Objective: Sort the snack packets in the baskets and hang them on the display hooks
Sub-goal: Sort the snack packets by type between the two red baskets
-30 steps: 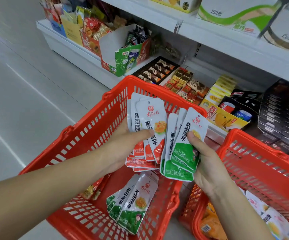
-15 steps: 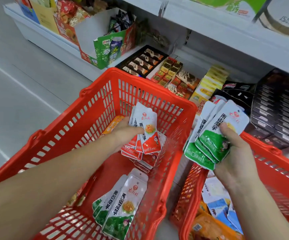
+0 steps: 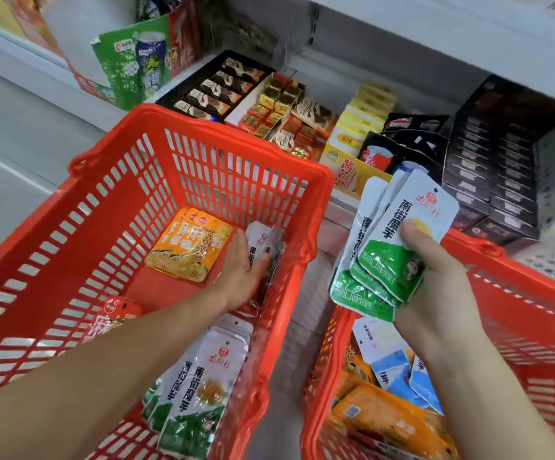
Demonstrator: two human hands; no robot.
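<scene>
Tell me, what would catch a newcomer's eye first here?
Two bright red plastic baskets dominate: the left basket and the right basket, side by side. The right hand grips a fan of green-and-white packets above the right basket. The left hand rests on white packets inside the left basket, beside an orange packet.

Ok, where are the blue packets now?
In the head view, the blue packets lie in the right basket, just under the right hand, beside orange packets.
</scene>
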